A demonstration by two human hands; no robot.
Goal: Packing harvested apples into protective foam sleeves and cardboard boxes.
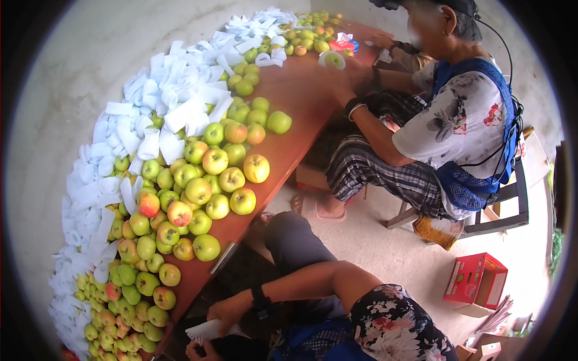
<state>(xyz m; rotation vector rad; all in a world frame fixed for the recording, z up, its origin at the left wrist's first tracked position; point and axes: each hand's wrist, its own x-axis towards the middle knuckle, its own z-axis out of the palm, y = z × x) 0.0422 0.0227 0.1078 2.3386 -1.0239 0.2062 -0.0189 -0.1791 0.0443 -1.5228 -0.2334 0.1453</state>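
Observation:
Low in the view, by the table's near edge, my right hand is closed round a white foam net sleeve. Just beneath it my left hand is partly cut off by the lower border, its fingers curled at the sleeve's lower side. Whether an apple is inside the sleeve I cannot make out. Green and red-blushed apples lie heaped on the brown table close by. Behind them, along the wall, runs a long pile of white foam net sleeves.
A co-worker sits at the table's far side, hands near an apple with white foam round it. A red and blue packet lies beyond. On the floor at right stands an open red cardboard box. The co-worker's chair is dark.

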